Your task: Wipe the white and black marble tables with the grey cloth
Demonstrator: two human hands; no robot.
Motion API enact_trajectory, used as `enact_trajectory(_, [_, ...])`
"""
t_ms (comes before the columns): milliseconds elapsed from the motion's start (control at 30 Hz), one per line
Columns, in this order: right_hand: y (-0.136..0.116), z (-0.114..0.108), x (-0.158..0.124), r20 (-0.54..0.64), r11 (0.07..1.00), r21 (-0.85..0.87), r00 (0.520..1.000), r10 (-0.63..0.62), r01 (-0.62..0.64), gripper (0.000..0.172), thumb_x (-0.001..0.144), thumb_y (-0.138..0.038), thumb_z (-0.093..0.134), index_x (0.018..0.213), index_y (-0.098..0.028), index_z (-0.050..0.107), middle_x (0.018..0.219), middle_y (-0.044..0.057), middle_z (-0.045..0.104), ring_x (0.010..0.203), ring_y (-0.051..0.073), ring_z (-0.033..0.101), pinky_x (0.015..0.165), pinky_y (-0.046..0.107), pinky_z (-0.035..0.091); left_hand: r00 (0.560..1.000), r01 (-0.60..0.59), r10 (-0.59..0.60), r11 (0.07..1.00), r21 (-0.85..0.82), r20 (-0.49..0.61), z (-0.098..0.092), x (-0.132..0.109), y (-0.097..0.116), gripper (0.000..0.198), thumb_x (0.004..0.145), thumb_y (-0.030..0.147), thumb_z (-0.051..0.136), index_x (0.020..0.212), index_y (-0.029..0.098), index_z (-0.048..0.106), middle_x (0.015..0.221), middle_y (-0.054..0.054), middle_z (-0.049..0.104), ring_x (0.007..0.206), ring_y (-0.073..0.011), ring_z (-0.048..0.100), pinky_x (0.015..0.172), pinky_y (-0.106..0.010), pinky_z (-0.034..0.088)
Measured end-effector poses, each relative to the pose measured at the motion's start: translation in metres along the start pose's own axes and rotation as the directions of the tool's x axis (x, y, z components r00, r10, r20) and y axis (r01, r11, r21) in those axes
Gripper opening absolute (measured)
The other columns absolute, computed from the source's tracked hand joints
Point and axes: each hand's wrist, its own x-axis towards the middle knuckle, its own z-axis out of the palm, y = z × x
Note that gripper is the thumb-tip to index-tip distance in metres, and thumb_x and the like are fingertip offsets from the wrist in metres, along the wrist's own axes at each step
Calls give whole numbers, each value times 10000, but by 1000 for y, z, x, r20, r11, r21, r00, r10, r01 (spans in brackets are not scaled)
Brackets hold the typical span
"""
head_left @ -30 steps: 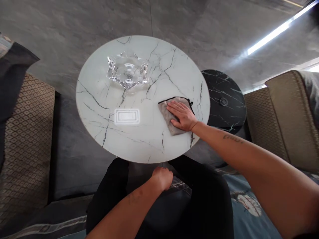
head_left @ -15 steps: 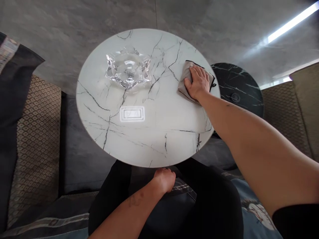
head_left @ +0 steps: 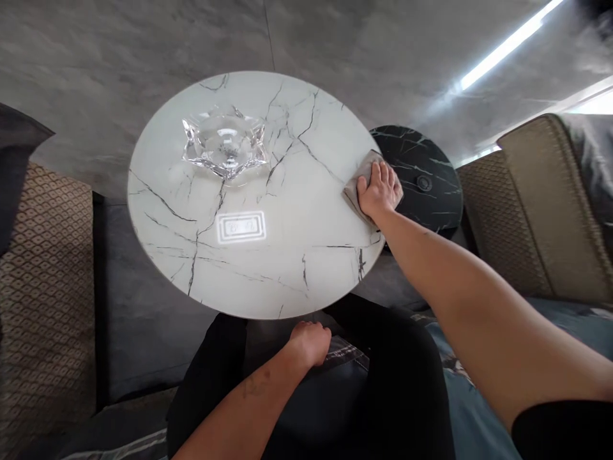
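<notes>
My right hand [head_left: 380, 190] presses down on a folded grey-beige cloth [head_left: 353, 190] at the right rim of the oval white marble-patterned table [head_left: 287, 275]. Its fingers lie bent over the cloth, which partly reaches past the rim. My left hand [head_left: 310, 342] is closed, knuckles up, just below the table's near edge and between my legs. Its palm side is hidden, and nothing shows in it. A clear star-shaped glass bowl [head_left: 227, 147] stands on the left back part of the table, away from both hands.
A lower round black marble-patterned table [head_left: 431, 176] is partly under the right rim. Patterned seats stand on the left [head_left: 52, 275] and the right [head_left: 498, 211]. Grey floor [head_left: 158, 38] lies behind. A light reflection shows on the white tabletop.
My right hand has slid the cloth outward to the right rim and slightly nearer to me. The view has shifted a little to the right. My left hand stays by the near edge.
</notes>
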Motion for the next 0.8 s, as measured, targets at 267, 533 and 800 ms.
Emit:
enact_trajectory(267, [14,-2,-99,27,994,-15,994,108,-107,816,1114,-562,248,1792,-108,242,1847,129,153,1721,320,93,1400,560,250,997,-36,39,999,38,-71,7,-9,0,460,889,227,763,1342,162,717,1367,-197,759,1251,-355,748,1066,-477,615])
enact_trajectory(533, [6,29,-216,-61,986,168,998,20,-10,852,1079,-648,263,1812,-238,121,1853,81,146,1722,389,72,1444,566,103,998,-47,49,998,39,-37,6,-19,1,531,922,303,745,1428,151,689,1434,-227,725,1278,-387,735,1071,-498,617])
enact_trajectory(800, [20,31,-213,-90,976,176,989,-113,127,836,1077,-649,330,1811,-323,97,1846,62,177,1712,406,129,1446,577,105,998,-30,29,999,-15,-55,14,-29,-4,445,945,262,710,1375,147,724,1411,-228,744,1289,-381,732,1069,-489,617])
